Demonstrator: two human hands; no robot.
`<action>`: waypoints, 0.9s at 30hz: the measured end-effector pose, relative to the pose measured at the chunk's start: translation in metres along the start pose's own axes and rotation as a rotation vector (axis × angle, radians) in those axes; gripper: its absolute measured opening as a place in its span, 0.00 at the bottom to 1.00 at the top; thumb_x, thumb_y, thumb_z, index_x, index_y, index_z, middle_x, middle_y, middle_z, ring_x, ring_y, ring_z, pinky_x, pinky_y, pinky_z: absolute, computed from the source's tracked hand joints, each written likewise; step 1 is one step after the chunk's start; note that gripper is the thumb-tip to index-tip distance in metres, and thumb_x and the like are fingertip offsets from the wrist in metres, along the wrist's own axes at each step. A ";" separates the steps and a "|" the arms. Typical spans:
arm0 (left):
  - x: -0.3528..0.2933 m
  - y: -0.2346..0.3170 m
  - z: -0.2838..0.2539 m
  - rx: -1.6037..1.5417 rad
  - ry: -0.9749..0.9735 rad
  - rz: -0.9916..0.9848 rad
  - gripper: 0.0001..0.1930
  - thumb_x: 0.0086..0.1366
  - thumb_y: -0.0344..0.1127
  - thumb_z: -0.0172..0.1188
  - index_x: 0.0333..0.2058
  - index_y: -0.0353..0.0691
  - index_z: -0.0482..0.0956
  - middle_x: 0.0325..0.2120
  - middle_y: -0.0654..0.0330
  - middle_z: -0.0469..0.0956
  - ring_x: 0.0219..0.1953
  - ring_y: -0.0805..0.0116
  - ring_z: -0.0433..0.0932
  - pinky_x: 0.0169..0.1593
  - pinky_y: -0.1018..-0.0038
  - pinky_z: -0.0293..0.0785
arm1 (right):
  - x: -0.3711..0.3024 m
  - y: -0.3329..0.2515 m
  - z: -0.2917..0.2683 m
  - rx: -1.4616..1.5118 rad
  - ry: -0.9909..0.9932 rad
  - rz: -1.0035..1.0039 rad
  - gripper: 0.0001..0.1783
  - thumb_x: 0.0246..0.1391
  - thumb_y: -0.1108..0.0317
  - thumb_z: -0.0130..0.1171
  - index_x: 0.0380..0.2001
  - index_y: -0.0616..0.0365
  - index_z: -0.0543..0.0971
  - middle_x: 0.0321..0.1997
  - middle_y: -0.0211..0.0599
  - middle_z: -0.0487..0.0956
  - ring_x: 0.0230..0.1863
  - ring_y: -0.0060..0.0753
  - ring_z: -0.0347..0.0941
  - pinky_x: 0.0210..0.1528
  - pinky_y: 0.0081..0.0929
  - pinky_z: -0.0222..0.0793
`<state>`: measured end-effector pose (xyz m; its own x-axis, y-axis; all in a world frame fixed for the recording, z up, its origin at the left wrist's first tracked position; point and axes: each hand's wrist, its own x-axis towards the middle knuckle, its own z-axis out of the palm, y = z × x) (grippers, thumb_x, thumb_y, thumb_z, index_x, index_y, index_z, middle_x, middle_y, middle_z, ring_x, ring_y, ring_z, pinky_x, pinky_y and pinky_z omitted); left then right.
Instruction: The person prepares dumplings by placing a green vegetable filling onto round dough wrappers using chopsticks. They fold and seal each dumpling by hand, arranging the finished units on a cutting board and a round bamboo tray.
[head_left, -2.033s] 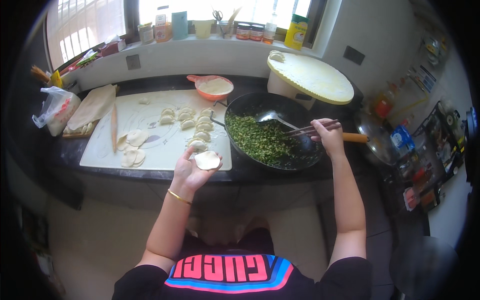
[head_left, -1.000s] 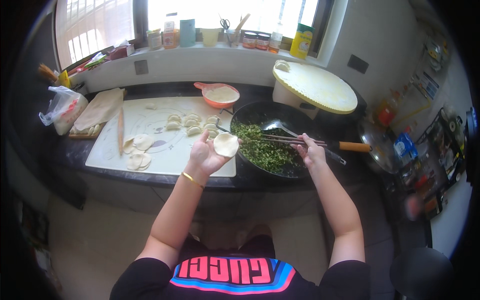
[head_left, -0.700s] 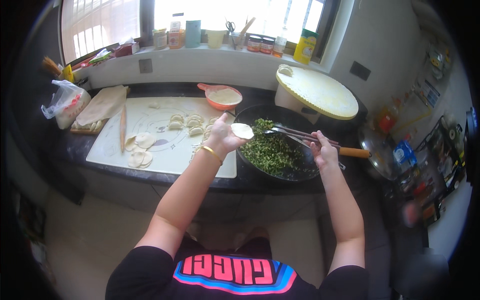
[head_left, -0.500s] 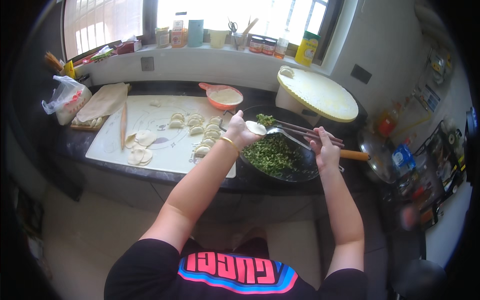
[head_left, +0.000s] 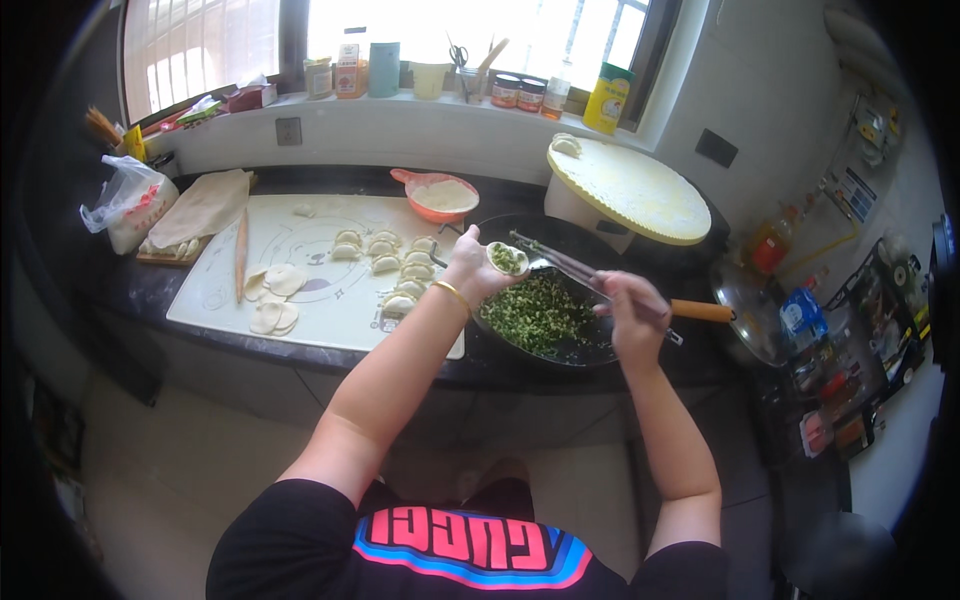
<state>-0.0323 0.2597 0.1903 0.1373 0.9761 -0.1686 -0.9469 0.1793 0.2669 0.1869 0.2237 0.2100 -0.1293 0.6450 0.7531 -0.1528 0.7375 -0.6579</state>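
My left hand (head_left: 468,272) is held over the left rim of a black wok (head_left: 508,228). In it rests a round dumpling wrapper (head_left: 522,262) with a clump of green filling (head_left: 505,259) on its middle. My right hand (head_left: 638,315) grips a pair of chopsticks (head_left: 562,262), whose tips are just right of the wrapper, with bits of green on them. Below both hands, chopped green filling (head_left: 537,312) lies in the wok. Finished dumplings (head_left: 384,245) stand in rows on a pale mat (head_left: 215,300), beside loose wrappers (head_left: 288,278) and a rolling pin (head_left: 241,255).
An orange strainer (head_left: 440,195) with flour sits behind the mat. At the back right, a round tray (head_left: 630,190) bears a few dumplings. The wok's wooden handle (head_left: 702,311) points right toward a glass lid (head_left: 750,312). Jars and bottles (head_left: 505,90) line the windowsill.
The clump of filling has gone from the chopsticks onto the wrapper in my left hand. The chopsticks and my right hand have shifted slightly, and the wrapper is tilted up more.
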 end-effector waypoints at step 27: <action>-0.027 0.006 -0.003 -0.020 -0.187 -0.209 0.37 0.67 0.57 0.26 0.58 0.24 0.42 0.56 0.41 0.52 0.59 0.47 0.56 0.60 0.49 0.53 | 0.052 0.022 -0.060 0.335 0.101 0.661 0.10 0.55 0.63 0.54 0.27 0.59 0.76 0.27 0.36 0.78 0.25 0.34 0.78 0.17 0.16 0.60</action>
<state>-0.0428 0.2344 0.1937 0.3797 0.9243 -0.0396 -0.8976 0.3784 0.2259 0.2356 0.2858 0.2348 -0.2099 0.9598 0.1862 -0.3665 0.0993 -0.9251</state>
